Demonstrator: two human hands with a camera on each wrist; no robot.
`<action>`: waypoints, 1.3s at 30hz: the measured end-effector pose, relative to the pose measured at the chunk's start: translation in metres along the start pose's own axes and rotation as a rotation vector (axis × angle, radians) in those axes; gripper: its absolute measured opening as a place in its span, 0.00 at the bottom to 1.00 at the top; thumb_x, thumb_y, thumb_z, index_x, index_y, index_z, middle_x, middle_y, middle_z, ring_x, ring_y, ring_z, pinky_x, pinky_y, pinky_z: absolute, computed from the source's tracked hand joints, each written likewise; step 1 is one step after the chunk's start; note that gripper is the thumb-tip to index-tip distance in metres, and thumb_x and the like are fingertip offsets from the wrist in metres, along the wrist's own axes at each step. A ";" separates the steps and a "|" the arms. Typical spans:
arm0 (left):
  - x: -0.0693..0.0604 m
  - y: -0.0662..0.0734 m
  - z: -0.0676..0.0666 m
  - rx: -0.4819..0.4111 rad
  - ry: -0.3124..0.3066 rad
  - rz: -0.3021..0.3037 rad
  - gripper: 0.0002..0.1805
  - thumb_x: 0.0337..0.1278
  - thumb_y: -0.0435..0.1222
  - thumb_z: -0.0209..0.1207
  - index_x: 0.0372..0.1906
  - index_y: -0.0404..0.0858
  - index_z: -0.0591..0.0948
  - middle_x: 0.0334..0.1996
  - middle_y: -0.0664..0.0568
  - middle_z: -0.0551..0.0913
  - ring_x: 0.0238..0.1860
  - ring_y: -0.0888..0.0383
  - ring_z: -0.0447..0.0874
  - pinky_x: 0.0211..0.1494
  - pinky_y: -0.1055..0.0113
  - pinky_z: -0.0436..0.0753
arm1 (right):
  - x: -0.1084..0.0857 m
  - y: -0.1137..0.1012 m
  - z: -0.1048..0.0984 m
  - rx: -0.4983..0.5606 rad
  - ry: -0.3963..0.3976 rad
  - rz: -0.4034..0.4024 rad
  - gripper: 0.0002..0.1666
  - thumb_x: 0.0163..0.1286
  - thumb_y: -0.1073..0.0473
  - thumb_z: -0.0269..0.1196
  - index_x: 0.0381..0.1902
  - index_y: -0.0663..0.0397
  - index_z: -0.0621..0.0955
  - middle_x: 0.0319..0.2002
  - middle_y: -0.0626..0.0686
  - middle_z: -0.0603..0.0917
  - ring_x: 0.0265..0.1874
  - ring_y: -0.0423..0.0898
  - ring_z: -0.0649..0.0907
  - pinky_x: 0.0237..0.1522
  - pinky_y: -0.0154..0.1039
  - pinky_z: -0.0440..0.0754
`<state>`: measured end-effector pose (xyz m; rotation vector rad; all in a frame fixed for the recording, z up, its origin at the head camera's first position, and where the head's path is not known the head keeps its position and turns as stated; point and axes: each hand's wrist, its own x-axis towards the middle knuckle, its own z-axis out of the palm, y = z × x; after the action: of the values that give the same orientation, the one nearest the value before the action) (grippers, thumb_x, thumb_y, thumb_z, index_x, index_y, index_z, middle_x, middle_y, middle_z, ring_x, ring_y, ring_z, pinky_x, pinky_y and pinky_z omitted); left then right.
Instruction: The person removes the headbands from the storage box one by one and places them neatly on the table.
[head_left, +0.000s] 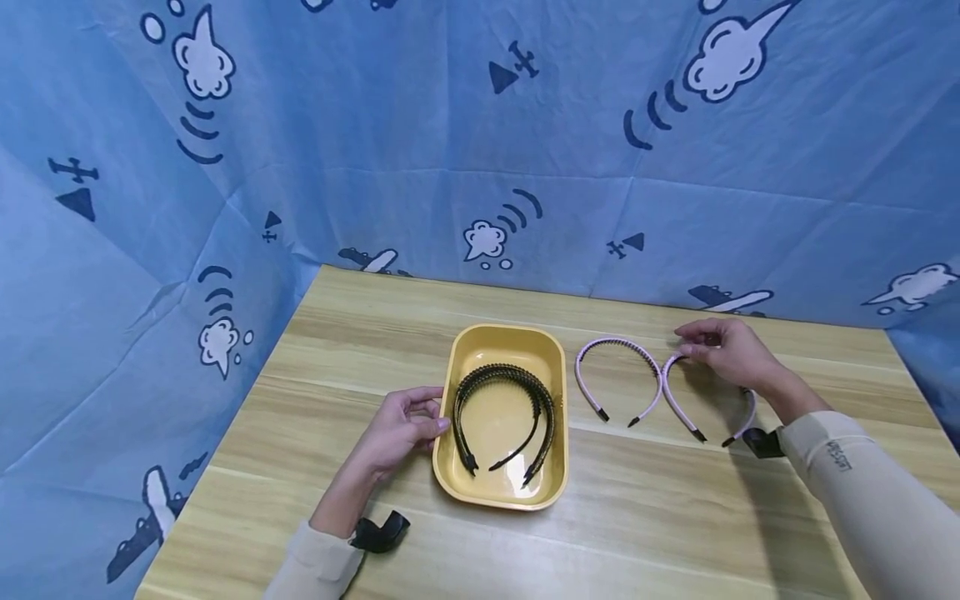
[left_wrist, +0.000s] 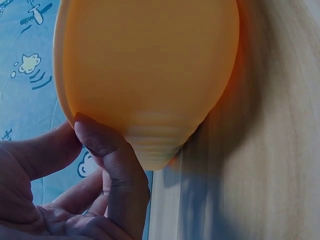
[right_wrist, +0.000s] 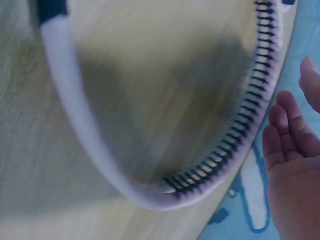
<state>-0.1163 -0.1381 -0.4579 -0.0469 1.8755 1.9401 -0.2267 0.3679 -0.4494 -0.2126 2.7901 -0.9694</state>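
Observation:
In the head view, my left hand [head_left: 405, 427] grips the left rim of a yellow tray [head_left: 501, 500], thumb on the rim; the left wrist view shows the fingers [left_wrist: 127, 180] pinching the tray's edge [left_wrist: 150, 60]. Several black headbands [head_left: 550, 421] lie inside, bunched together. My right hand [head_left: 731, 354] is over the top of a lilac headband [head_left: 677, 406], hiding part of its arc. Seen from the right wrist, the hand [right_wrist: 295, 165] has loosely bent fingers beside the headband's toothed curve [right_wrist: 245, 117], with no clear grip on it.
A second lilac headband [head_left: 579, 375] lies between the tray and the right-hand one, its side against that one. All rest on a wooden table [head_left: 300, 442]. Blue patterned cloth [head_left: 390, 125] hangs behind and to the left of the table.

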 end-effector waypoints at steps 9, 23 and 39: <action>-0.003 0.002 0.001 0.002 0.007 -0.008 0.34 0.62 0.19 0.61 0.73 0.21 0.67 0.38 0.51 0.78 0.31 0.63 0.83 0.31 0.76 0.85 | -0.008 -0.028 0.004 0.048 0.051 -0.047 0.19 0.77 0.63 0.64 0.59 0.70 0.83 0.53 0.71 0.87 0.37 0.22 0.80 0.36 0.22 0.83; -0.002 0.001 0.000 -0.011 0.014 -0.023 0.33 0.61 0.18 0.61 0.73 0.22 0.69 0.38 0.51 0.78 0.31 0.63 0.83 0.31 0.75 0.86 | -0.014 -0.090 0.024 0.147 -0.001 -0.123 0.18 0.76 0.61 0.66 0.57 0.70 0.85 0.50 0.67 0.89 0.37 0.31 0.84 0.36 0.25 0.84; -0.002 0.000 0.000 -0.021 0.010 -0.021 0.33 0.61 0.18 0.60 0.73 0.22 0.69 0.38 0.51 0.78 0.29 0.63 0.83 0.30 0.75 0.86 | -0.025 -0.141 0.042 0.243 -0.072 -0.104 0.19 0.77 0.61 0.65 0.58 0.70 0.84 0.53 0.69 0.87 0.41 0.32 0.86 0.45 0.24 0.86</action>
<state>-0.1148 -0.1381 -0.4574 -0.0823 1.8538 1.9494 -0.1830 0.2380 -0.3908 -0.3531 2.5881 -1.2864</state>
